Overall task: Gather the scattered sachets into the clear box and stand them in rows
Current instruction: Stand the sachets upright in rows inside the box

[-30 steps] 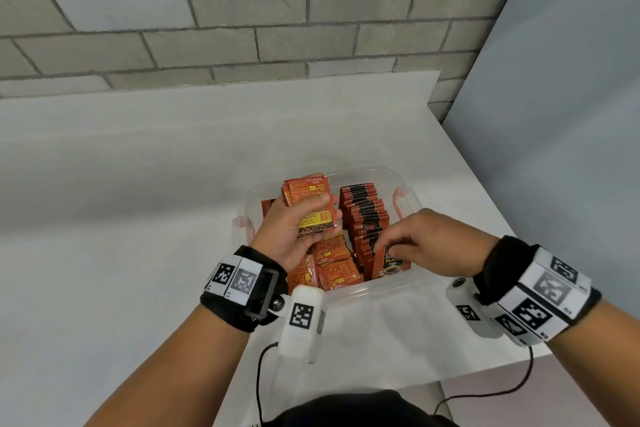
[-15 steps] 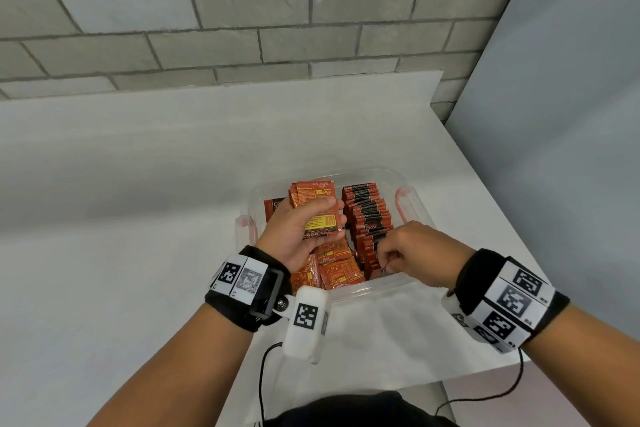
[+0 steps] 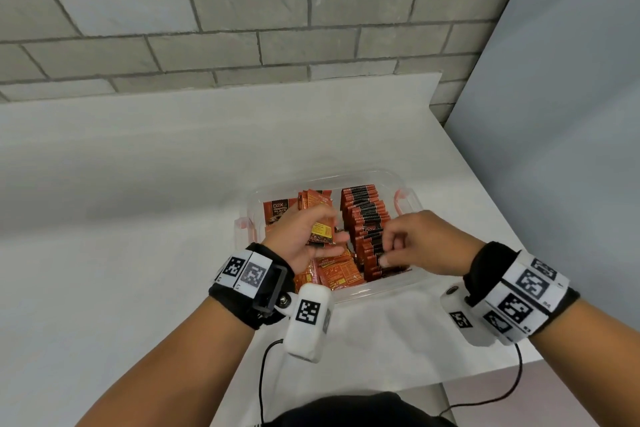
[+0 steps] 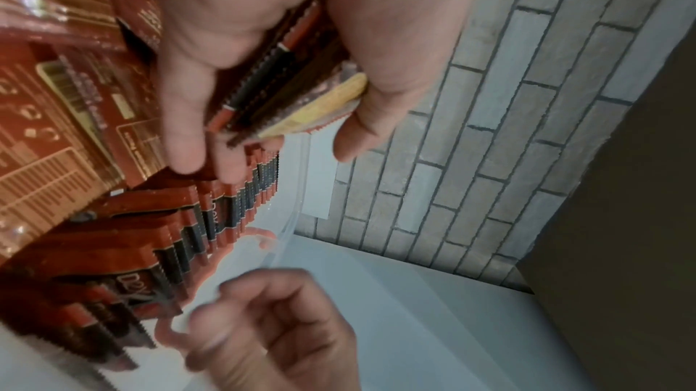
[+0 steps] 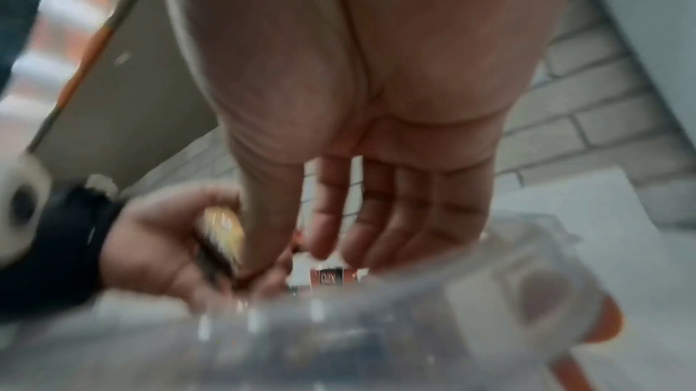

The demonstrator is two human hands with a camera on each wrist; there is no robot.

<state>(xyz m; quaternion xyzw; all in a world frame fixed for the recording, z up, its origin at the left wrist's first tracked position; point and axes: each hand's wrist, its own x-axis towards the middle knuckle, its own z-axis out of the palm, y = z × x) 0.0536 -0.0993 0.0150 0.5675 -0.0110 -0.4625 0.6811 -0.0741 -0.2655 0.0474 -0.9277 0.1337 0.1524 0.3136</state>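
A clear box (image 3: pixel 349 174) with orange latches sits near the table's right front corner. Its right half holds a row of orange-and-black sachets (image 3: pixel 363 218) standing on edge. Loose sachets (image 3: pixel 337 274) lie flat in the left half, and one (image 3: pixel 278 215) leans at the back left. My left hand (image 3: pixel 313 236) grips a small stack of sachets (image 3: pixel 320 215) over the left half; the stack (image 4: pixel 301 93) sits between thumb and fingers. My right hand (image 3: pixel 391 246) hovers over the row's near end, its fingers loosely curled around nothing. The right wrist view is blurred.
The white table (image 3: pixel 138 218) runs far to the left. A brick wall (image 3: pixel 242 28) stands behind it and a grey panel (image 3: pixel 571 114) on the right. The table's right and front edges lie close to the box. Cables hang from both wrist cameras.
My right hand let go of the sachet it was setting at the near end of the row and rose toward the left hand. The left hand kept its stack.
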